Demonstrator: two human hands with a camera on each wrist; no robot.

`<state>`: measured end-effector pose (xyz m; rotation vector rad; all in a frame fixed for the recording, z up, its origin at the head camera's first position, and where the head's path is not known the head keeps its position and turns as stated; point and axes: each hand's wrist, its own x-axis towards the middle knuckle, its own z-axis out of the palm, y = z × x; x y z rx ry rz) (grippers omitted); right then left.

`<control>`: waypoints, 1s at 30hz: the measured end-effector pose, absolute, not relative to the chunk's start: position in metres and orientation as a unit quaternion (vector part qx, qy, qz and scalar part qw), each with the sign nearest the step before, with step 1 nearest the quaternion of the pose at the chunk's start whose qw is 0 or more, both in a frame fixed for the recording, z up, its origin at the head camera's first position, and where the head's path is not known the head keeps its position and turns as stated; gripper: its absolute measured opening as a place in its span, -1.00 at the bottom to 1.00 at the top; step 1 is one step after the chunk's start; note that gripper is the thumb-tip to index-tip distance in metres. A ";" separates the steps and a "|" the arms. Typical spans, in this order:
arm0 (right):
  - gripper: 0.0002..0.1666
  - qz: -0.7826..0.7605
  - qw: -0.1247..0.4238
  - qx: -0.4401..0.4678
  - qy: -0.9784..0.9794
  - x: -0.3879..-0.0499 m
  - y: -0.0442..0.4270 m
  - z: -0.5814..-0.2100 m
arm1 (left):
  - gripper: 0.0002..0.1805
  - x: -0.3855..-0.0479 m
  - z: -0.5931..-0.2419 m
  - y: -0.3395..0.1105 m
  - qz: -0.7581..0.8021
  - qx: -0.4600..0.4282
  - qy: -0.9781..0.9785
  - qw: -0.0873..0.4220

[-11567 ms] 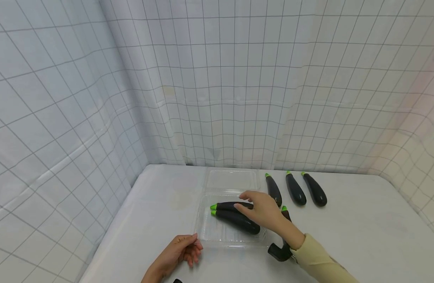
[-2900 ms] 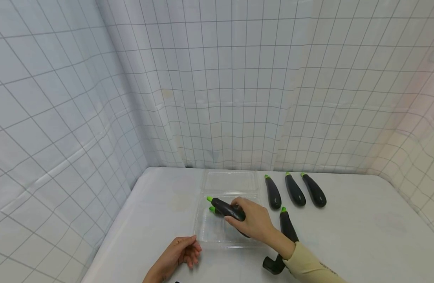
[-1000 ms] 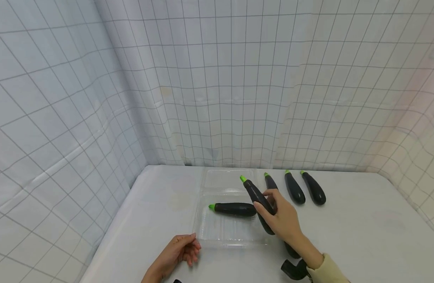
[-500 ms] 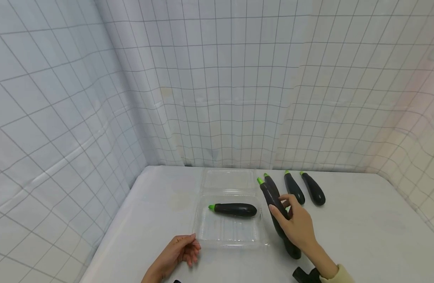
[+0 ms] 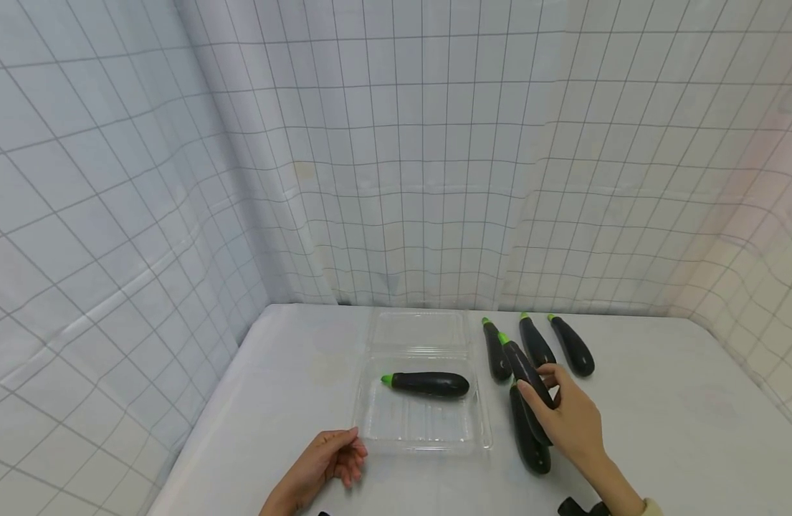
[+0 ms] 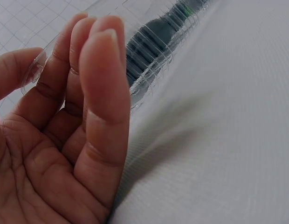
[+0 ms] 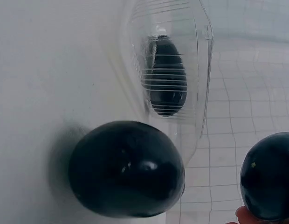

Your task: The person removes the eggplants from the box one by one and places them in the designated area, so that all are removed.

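My right hand (image 5: 566, 416) grips a dark eggplant (image 5: 523, 365) with a green stem, thumb on one side and fingers on the other. It is over another eggplant (image 5: 526, 437) lying on the table. In the right wrist view, the held eggplant's round end (image 7: 270, 177) shows above a fingertip, with the lying eggplant (image 7: 126, 168) nearer the table. My left hand (image 6: 84, 126) pinches the edge of a clear plastic clamshell container (image 5: 421, 433) between thumb and finger. One eggplant (image 5: 428, 383) lies crosswise inside its base.
The container's open lid (image 5: 421, 330) lies flat toward the back. Several more eggplants, including one at the far right (image 5: 573, 346), lie right of it on the white table (image 5: 292, 373). A gridded white curtain (image 5: 428, 179) encloses the back and sides.
My right hand has lifted one of two eggplants out of the container and carried it right, over the eggplant lying beside the container. The left hand has stayed at the container's edge.
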<state>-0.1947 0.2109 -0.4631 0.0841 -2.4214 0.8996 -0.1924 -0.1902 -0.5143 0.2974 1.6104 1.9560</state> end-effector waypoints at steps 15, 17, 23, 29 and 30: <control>-0.46 0.299 0.226 -0.039 -0.926 -0.191 0.237 -0.471 | -0.55 -0.193 -0.515 -0.190 0.733 0.119 0.604 0.287; -0.43 0.295 0.214 -0.049 -0.930 -0.191 0.240 -0.473 | -0.55 -0.193 -0.515 -0.190 0.733 0.119 0.605 0.287; -0.33 0.279 0.164 -0.069 -0.944 -0.190 0.247 -0.477 | -0.55 -0.193 -0.515 -0.190 0.733 0.118 0.606 0.287; -0.25 0.267 0.116 -0.079 -0.953 -0.188 0.254 -0.481 | -0.56 -0.192 -0.515 -0.190 0.734 0.114 0.605 0.288; -0.24 0.266 0.110 -0.080 -0.954 -0.188 0.255 -0.482 | -0.56 -0.192 -0.514 -0.190 0.734 0.113 0.605 0.288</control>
